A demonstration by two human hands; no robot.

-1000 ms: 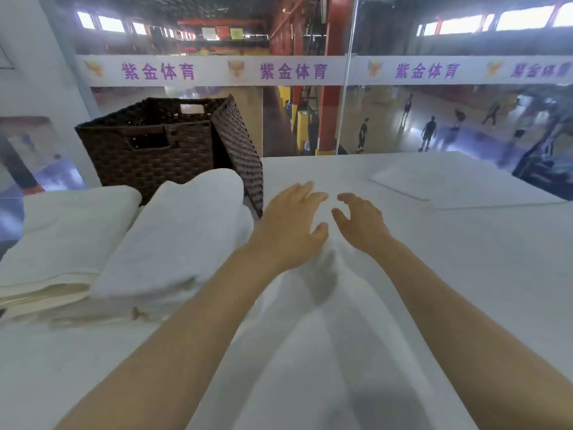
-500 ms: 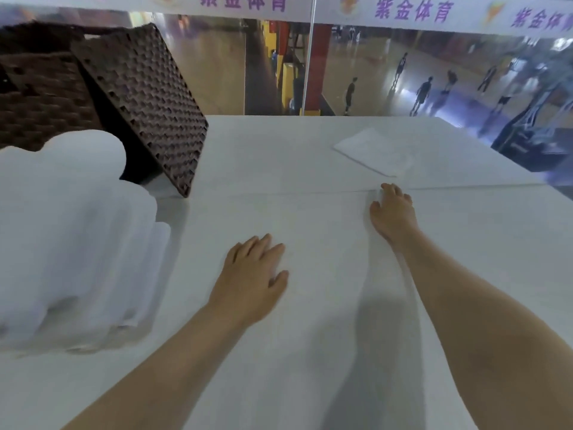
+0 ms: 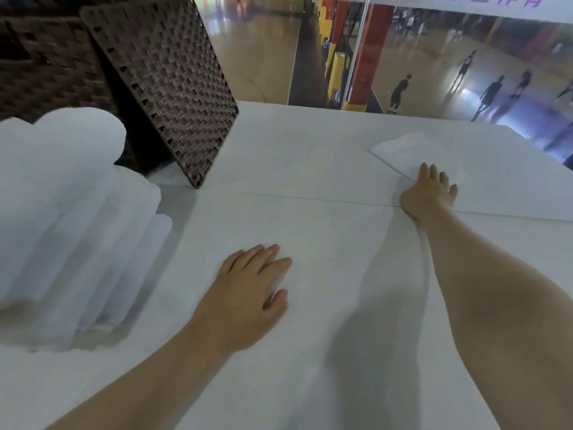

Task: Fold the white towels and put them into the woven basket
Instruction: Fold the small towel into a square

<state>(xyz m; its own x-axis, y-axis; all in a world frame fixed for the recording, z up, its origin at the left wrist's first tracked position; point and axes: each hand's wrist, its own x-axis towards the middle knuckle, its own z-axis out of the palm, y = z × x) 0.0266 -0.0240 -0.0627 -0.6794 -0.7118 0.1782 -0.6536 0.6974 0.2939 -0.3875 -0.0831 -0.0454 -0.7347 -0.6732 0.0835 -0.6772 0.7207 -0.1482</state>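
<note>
Lying flat on the surface [image 3: 310, 144]: one spread towel [image 3: 325, 243], left hand [image 3: 248, 293] and right hand [image 3: 429, 193] pressing it open-palmed, well apart. One basket [image 3: 46, 66] far left; one towel stack [image 3: 62, 218] left; one small cloth [image 3: 409, 150] far right.

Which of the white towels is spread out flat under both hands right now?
The big towel in the middle, with the left hand and right hand flat on it. The towels at left are piled; the small one lies beyond its far edge.
</note>
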